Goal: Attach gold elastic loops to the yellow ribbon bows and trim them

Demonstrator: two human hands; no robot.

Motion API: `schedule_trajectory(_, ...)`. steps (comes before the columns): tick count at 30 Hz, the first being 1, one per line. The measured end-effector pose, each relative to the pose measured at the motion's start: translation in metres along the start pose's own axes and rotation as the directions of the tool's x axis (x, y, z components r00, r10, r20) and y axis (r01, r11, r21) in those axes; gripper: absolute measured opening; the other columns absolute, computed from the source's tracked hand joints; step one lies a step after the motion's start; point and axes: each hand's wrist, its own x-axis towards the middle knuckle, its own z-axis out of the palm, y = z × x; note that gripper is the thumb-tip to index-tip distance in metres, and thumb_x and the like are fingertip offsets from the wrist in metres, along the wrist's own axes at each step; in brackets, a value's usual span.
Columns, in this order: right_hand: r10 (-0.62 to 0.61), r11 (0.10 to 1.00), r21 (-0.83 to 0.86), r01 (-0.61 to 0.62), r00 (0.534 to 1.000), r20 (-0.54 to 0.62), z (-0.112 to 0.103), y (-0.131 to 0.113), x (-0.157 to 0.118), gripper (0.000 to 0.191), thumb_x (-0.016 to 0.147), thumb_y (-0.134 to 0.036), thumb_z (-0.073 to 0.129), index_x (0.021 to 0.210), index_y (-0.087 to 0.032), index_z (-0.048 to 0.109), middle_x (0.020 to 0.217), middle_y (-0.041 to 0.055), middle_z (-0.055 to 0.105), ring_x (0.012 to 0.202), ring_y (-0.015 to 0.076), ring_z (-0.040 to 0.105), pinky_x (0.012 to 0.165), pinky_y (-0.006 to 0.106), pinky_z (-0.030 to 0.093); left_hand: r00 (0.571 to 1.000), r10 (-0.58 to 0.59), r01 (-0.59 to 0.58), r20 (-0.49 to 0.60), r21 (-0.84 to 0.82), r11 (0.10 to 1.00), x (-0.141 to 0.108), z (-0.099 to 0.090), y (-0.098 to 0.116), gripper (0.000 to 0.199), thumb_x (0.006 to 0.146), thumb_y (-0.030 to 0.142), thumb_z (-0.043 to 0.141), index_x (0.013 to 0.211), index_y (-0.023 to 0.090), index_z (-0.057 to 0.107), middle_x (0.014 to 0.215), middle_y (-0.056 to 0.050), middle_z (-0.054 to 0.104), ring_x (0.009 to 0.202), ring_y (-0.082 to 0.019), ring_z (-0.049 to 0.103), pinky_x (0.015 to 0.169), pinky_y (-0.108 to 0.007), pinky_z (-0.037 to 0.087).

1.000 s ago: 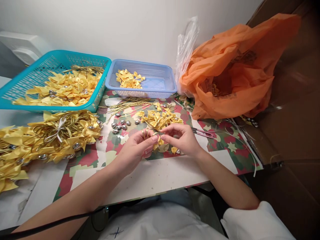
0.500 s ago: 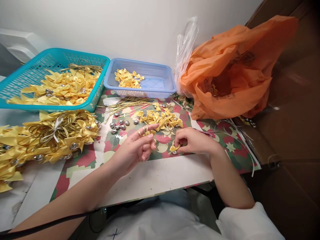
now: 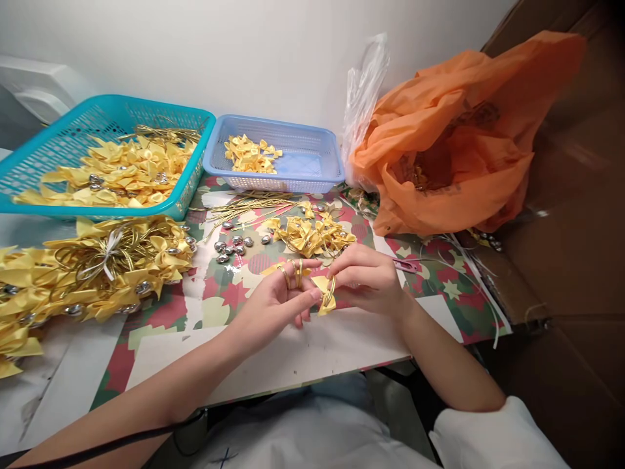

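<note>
A yellow ribbon bow (image 3: 327, 303) with a loop of gold cord is between my two hands, above the near part of the table. My right hand (image 3: 368, 277) pinches its cord loop between thumb and fingers. My left hand (image 3: 276, 299) has its thumb tip on the bow's left side, with the index finger stretched out above. Several gold cord loops (image 3: 299, 273) circle the left fingers, and a bit of yellow ribbon (image 3: 271, 270) shows behind them. Beyond the hands lie a pile of yellow bows (image 3: 312, 236) and several loose silver bells (image 3: 237, 240).
A teal basket (image 3: 193, 170) of bows stands at the left, beside a blue basket (image 3: 273, 180) with smaller bows. Bundled bows (image 3: 161, 257) lie in front. Gold cords (image 3: 244, 207) rest mid-table. An orange bag (image 3: 449, 189) and a pink tool (image 3: 406, 266) are at the right.
My right hand has lifted the bow from the table and moved it left to my left hand. The left hand has shifted slightly right, its thumb now at the bow.
</note>
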Motion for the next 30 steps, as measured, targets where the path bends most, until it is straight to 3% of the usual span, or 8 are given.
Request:
schedule_trajectory(4,-0.046,0.997,-0.07,0.041,0.996,-0.07,0.007,-0.003,-0.003,0.016,0.089,-0.02,0.065,0.074,-0.023,0.064,0.074,0.003,0.074,0.066,0.0144,0.065,0.061,0.029,0.052,0.998,-0.052,0.053,0.04,-0.016,0.998,0.0,0.0,0.0,0.048,0.078,0.034,0.075,0.12,0.017,0.057,0.068,0.005,0.062,0.051,-0.009,0.054,0.05,-0.023,0.048)
schedule_trajectory(9,0.008,0.996,-0.087,-0.012,0.999,-0.043,0.01,-0.005,-0.003,0.025,0.092,-0.02,0.06,0.067,-0.025,0.057,0.069,0.0002,0.073,0.064,0.0137,0.067,0.06,0.028,0.053,0.997,-0.049,0.05,0.053,-0.028,0.998,0.0,0.0,-0.001,0.05,0.073,0.031,0.08,0.118,0.018,0.06,0.073,0.003,0.063,0.054,-0.009,0.054,0.048,-0.021,0.049)
schedule_trajectory(17,-0.014,0.996,-0.091,0.008,0.998,-0.068,0.008,-0.005,-0.003,0.013,0.088,-0.016,0.062,0.079,-0.025,0.06,0.076,0.0027,0.073,0.07,0.0158,0.066,0.063,0.029,0.052,0.998,-0.053,0.055,0.035,-0.064,0.996,0.0,0.0,-0.002,0.042,0.077,0.032,0.076,0.115,0.02,0.063,0.067,0.004,0.061,0.054,-0.011,0.056,0.048,-0.021,0.048)
schedule_trajectory(22,0.044,0.994,-0.096,-0.047,0.998,-0.033,0.004,-0.006,-0.001,0.012,0.084,-0.014,0.063,0.083,-0.026,0.06,0.082,0.0015,0.073,0.073,0.0164,0.066,0.068,0.032,0.051,0.999,-0.032,0.032,-0.003,-0.058,0.998,0.001,0.0,-0.002,0.04,0.077,0.035,0.076,0.112,0.02,0.063,0.065,0.005,0.058,0.052,-0.01,0.053,0.046,-0.021,0.045)
schedule_trajectory(24,0.078,0.995,-0.063,-0.077,0.997,0.013,0.002,-0.008,0.001,0.012,0.081,-0.02,0.067,0.088,-0.025,0.059,0.091,0.0037,0.073,0.08,0.0184,0.067,0.075,0.035,0.052,0.999,-0.018,0.017,-0.026,-0.056,0.998,0.001,-0.001,-0.002,0.037,0.077,0.035,0.076,0.107,0.02,0.063,0.064,0.006,0.056,0.049,-0.009,0.05,0.044,-0.019,0.042)
schedule_trajectory(27,0.115,0.991,0.063,-0.121,0.989,0.093,0.004,-0.011,0.002,0.03,0.077,-0.037,0.075,0.097,-0.024,0.058,0.111,0.01,0.07,0.099,0.0235,0.066,0.086,0.041,0.053,0.999,0.001,-0.004,-0.052,-0.062,0.998,0.002,-0.001,-0.002,0.03,0.077,0.036,0.077,0.097,0.021,0.06,0.063,0.007,0.054,0.047,-0.007,0.048,0.042,-0.017,0.037)
schedule_trajectory(30,0.168,0.971,0.166,-0.174,0.985,0.049,0.01,-0.011,0.0,0.023,0.08,-0.031,0.075,0.094,-0.023,0.059,0.103,0.009,0.072,0.095,0.0209,0.068,0.084,0.037,0.054,0.999,0.008,-0.011,-0.052,-0.051,0.999,0.002,-0.001,-0.002,0.031,0.078,0.039,0.076,0.094,0.021,0.056,0.062,0.007,0.056,0.047,-0.007,0.048,0.042,-0.017,0.037)
